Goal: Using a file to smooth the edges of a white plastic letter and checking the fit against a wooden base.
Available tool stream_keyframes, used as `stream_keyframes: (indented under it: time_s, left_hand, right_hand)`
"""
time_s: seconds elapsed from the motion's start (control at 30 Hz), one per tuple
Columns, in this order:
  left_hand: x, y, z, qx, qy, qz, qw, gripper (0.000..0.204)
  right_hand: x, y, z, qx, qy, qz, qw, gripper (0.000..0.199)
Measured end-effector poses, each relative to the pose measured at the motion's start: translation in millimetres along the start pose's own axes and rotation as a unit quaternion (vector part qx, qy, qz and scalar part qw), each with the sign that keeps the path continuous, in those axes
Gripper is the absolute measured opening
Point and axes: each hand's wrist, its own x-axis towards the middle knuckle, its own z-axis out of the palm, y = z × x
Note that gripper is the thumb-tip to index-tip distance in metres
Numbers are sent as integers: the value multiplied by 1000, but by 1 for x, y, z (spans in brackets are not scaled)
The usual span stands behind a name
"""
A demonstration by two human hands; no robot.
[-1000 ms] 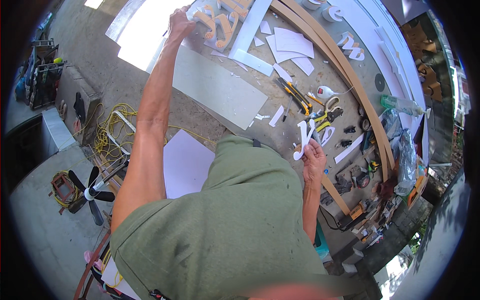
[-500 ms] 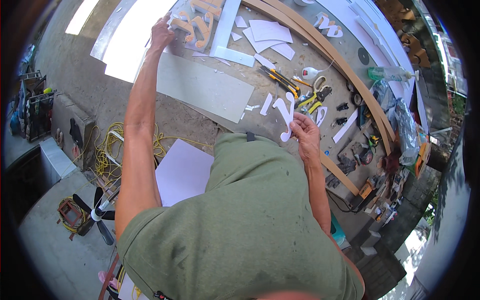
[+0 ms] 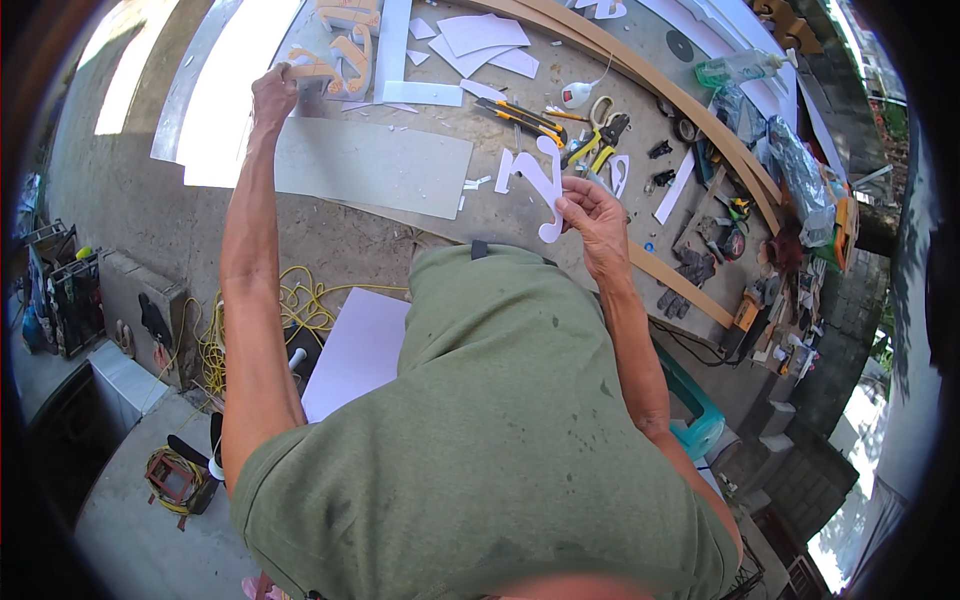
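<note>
My right hand [image 3: 592, 220] pinches a thin white curly letter cutout [image 3: 543, 188] between thumb and fingers, above the near edge of the worktable. My left arm is stretched out to the far left. There my left hand [image 3: 273, 96] has its fingers closed on the near-left end of a raised letter with tan sides [image 3: 312, 70]. Beside it stand more tan-sided letter pieces [image 3: 347, 12]. A flat grey sheet [image 3: 372, 165] lies on the table between my two hands. The fingertips of my left hand are partly hidden.
White offcuts [image 3: 480, 35], a yellow-black utility knife [image 3: 525, 118], yellow-handled snips [image 3: 603, 145] and a small white glue bottle [image 3: 576, 94] lie across the table. Long tan strips [image 3: 690, 120] curve along the right. A teal plastic stool [image 3: 700, 425] stands at my right; yellow cable [image 3: 300, 300] tangles at left.
My left hand has come nearer and its fingers have closed at the tan-sided letter's end. My right hand still holds the white cutout. The whole view has shifted.
</note>
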Motion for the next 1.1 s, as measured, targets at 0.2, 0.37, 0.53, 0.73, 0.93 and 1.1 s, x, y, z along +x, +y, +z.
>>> stream_keyframes:
  time_s: [0.2,0.37,0.53,0.73,0.93,1.1]
  left_hand:
    - [-69,33,-50,-125,35,-76,989,28]
    - [-126,66,-42,-215,-22,-91,972,32]
    - [-157,101,-24,-106,10,-79,991,37]
    - [-169,215,-44,23,-82,-230,969,78]
    - [-163,174,-11,-5,-94,-233,968,86]
    - [-170,148,-25,-704,-20,-287,649,61]
  right_hand:
    - [-10,-3,6,11,9,-12,1000,31]
    - [-10,0,11,16,-8,-14,1000,31]
    - [-5,6,14,6,-23,-17,1000,31]
    - [1,4,14,-1,-36,-22,999,31]
    - [14,-4,9,-23,-72,-43,996,30]
    - [27,-18,8,21,-83,-53,995,31]
